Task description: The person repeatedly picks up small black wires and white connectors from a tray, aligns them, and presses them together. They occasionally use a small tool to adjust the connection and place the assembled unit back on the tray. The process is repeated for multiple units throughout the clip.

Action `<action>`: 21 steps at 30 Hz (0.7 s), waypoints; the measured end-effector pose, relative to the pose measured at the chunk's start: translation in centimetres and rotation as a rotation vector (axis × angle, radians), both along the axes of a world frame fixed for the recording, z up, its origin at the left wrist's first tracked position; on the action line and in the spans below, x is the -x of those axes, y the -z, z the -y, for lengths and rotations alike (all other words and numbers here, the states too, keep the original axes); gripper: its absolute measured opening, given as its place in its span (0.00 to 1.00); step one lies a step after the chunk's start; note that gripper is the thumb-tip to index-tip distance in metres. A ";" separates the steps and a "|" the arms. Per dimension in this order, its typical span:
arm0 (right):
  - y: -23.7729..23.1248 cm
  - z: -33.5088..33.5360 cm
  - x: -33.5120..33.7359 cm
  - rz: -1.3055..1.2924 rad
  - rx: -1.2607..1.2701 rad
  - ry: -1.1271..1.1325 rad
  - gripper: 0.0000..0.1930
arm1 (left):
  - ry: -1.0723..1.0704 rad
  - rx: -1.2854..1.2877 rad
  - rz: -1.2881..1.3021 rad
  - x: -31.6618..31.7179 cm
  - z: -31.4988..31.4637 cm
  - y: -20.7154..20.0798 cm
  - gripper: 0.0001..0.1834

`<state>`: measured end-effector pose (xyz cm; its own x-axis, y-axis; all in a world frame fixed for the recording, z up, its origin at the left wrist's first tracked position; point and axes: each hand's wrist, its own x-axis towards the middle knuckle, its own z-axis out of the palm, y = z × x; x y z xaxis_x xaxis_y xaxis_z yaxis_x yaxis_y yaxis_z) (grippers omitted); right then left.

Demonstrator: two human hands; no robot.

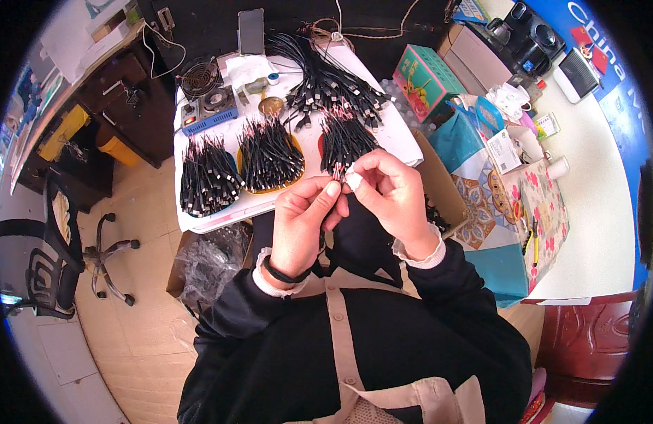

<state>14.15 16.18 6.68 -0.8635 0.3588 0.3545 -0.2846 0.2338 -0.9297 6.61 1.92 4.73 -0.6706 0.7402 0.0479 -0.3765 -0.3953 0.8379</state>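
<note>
L hand (pixel 302 218) & R hand (pixel 391 196) pinched on wires (pixel 338 172), nr bench (pixel 398 139) edge. Cables (pixel 270 155) atop bench; blue unit (pixel 212 119) bench rear-L.

The forearms (pixel 245 304) converge forward. The left hand (pixel 302 219) presses its thumb toward curled fingers. The right hand (pixel 396 198) pinches just beside the left fingertips.
</note>
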 end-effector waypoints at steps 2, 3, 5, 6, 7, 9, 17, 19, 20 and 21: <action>0.1 0.0 0.0 -0.012 -0.080 0.015 0.02 | -0.014 -0.009 0.019 0.1 0.1 0.1 0.09; 0.2 0.0 0.1 -0.029 -0.128 0.017 0.03 | 0.005 -0.002 0.004 0.2 0.2 0.2 0.09; 0.3 -0.1 0.2 0.057 0.286 -0.191 0.03 | 0.045 0.011 -0.021 0.4 0.6 0.2 0.09; 0.4 -0.1 0.2 0.091 0.488 -0.295 0.04 | 0.051 0.014 -0.025 0.3 0.6 0.3 0.09; 0.4 -0.1 0.2 0.115 0.539 -0.310 0.05 | 0.055 0.017 -0.021 0.2 0.7 0.3 0.10; 0.4 0.0 0.1 0.164 0.638 -0.342 0.07 | 0.072 0.017 -0.012 0.2 0.8 0.4 0.10; -0.1 -0.6 -0.1 0.194 0.627 -0.414 0.11 | 0.143 0.047 -0.023 0.3 1.4 0.3 0.09; -0.1 -0.6 -0.1 0.200 0.620 -0.453 0.12 | 0.197 0.050 -0.051 0.5 1.7 0.3 0.09; -0.2 -0.6 -0.1 0.202 0.597 -0.443 0.12 | 0.223 0.053 -0.065 0.6 1.8 0.2 0.09; -0.2 -0.6 -0.2 0.194 0.574 -0.421 0.12 | 0.228 0.050 -0.079 0.6 1.8 0.2 0.09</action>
<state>14.38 16.74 6.86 -0.9971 0.0658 0.0380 -0.0612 -0.3972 -0.9157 5.98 0.09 4.56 -0.4818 0.8747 0.0532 -0.3835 -0.2650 0.8847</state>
